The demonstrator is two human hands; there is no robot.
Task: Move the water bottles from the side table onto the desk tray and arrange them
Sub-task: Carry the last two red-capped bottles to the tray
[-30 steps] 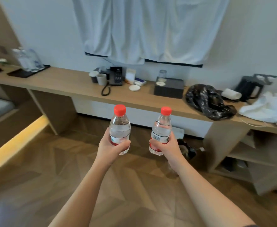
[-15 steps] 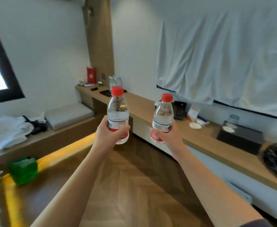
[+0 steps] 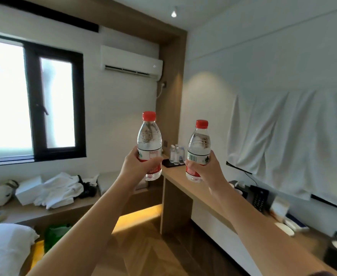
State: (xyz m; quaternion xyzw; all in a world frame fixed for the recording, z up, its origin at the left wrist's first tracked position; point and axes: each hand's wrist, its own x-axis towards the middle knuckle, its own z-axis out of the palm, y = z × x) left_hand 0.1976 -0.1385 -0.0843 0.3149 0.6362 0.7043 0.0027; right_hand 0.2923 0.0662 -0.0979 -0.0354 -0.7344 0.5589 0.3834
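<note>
Gripped upright: one bottle (image 3: 149, 145) in left hand (image 3: 138, 166), another (image 3: 198, 150) in right hand (image 3: 207, 168).
Neither set down; tray (image 3: 172, 163) at desk's (image 3: 185, 179) far end awaits.

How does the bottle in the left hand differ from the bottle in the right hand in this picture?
The left bottle is held higher than the right bottle. The left bottle stands nearly upright; the right bottle leans a little to the right. The right bottle's label shows a barcode; the left bottle's label shows small print instead. The left hand and the right hand each grip low, around the label. Both bottles are clear, with red caps, and closed.
</note>
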